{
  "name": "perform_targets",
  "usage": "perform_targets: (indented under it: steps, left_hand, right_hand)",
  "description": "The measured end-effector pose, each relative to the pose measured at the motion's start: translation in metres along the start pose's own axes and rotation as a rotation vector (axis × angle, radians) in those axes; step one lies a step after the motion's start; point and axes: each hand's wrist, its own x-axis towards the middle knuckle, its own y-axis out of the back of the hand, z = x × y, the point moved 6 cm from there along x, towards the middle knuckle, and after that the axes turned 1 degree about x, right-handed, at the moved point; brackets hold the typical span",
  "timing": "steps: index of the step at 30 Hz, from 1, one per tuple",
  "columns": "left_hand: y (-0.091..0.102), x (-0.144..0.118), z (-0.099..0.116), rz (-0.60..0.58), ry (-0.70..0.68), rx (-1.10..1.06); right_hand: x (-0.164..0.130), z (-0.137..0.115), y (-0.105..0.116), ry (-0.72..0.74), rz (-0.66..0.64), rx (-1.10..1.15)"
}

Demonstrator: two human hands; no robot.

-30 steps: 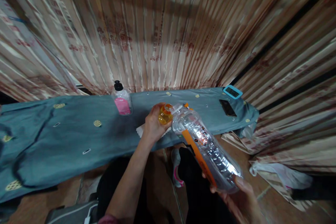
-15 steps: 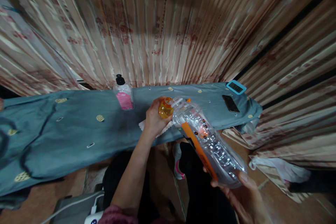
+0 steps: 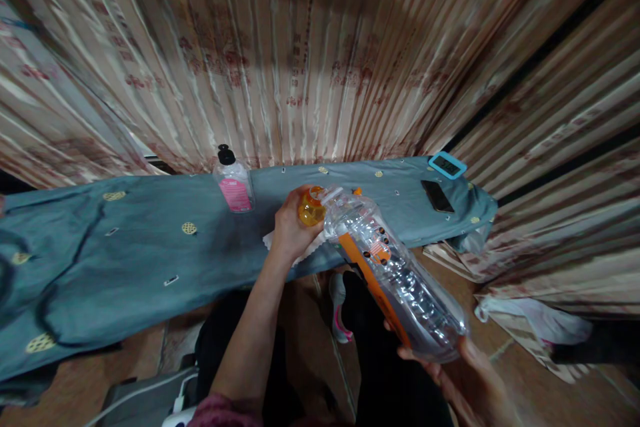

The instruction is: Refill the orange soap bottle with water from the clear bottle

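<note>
My left hand (image 3: 292, 225) is wrapped round a small bottle of amber liquid (image 3: 311, 208) above the cloth-covered surface. In my right hand (image 3: 467, 373) lies the base of a large clear plastic bottle (image 3: 400, 280) with an orange label. This large bottle is tilted, its neck end meeting the top of the amber bottle; whether liquid passes between them I cannot make out. Beneath my left hand shows part of a white scalloped cloth or tissue (image 3: 310, 250). A small orange cap (image 3: 357, 191) sits just behind the large bottle's neck.
A clear bottle with pink label and black cap (image 3: 235, 187) stands at the back left of the teal cloth (image 3: 140, 233). On the right are a blue-framed digital clock (image 3: 447, 165) and a dark phone (image 3: 437, 195). Pleated curtains (image 3: 280, 67) hang behind.
Both bottles appear slightly further left and the view has shifted a little. My hands keep the same hold, with the two bottle necks together.
</note>
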Motion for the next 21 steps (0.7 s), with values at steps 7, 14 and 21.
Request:
perform_targets:
  steps: [7, 14, 21]
  left_hand:
    - [0.0027, 0.0010, 0.0004, 0.007, 0.000, 0.017]
    - [0.0050, 0.0022, -0.0015, 0.001, 0.037, -0.040]
    - [0.0046, 0.0039, -0.0033, 0.000, 0.015, -0.044]
  right_hand:
    - [-0.0014, 0.0026, -0.0067, 0.003, -0.009, -0.008]
    - [-0.0038, 0.0063, 0.0001, 0.001, -0.050, -0.059]
    - [-0.0054, 0.0069, -0.0006, -0.010, -0.087, -0.087]
